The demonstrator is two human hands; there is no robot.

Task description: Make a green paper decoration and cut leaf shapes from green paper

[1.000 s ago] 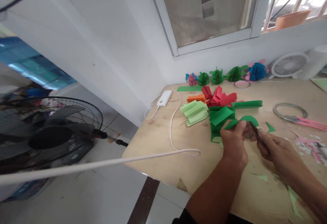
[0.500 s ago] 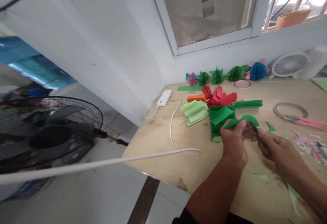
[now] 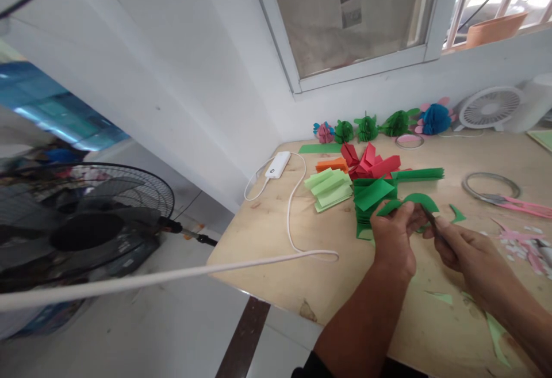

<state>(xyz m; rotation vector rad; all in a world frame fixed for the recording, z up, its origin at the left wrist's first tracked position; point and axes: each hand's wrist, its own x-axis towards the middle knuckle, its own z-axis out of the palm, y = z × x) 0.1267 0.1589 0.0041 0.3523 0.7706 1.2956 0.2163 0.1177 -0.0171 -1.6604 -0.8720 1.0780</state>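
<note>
Over the right half of the table, my left hand [image 3: 394, 231] pinches a curved piece of green paper [image 3: 420, 199] between thumb and fingers. My right hand [image 3: 468, 251] is closed around scissors [image 3: 428, 216]; only their dark blades show, at the paper's right edge, and the handles are hidden in my fist. Just left of my left hand lies a stack of folded dark green paper [image 3: 373, 195]. A small green offcut [image 3: 457, 213] rests beyond my right hand. Light green scraps [image 3: 495, 335] lie near my right forearm.
Light green folded paper [image 3: 330, 188], red folded paper [image 3: 371, 162] and orange paper [image 3: 332, 164] lie farther back. Paper animals [image 3: 366, 128] line the wall beside a small white fan [image 3: 489, 107]. A white cable [image 3: 288, 211] runs from a power bank [image 3: 278, 165]. Pink-handled scissors [image 3: 524, 205] lie right.
The scissor blades and the green paper have shifted very slightly at the cut. Both hands keep their hold, and the rest of the table looks the same.
</note>
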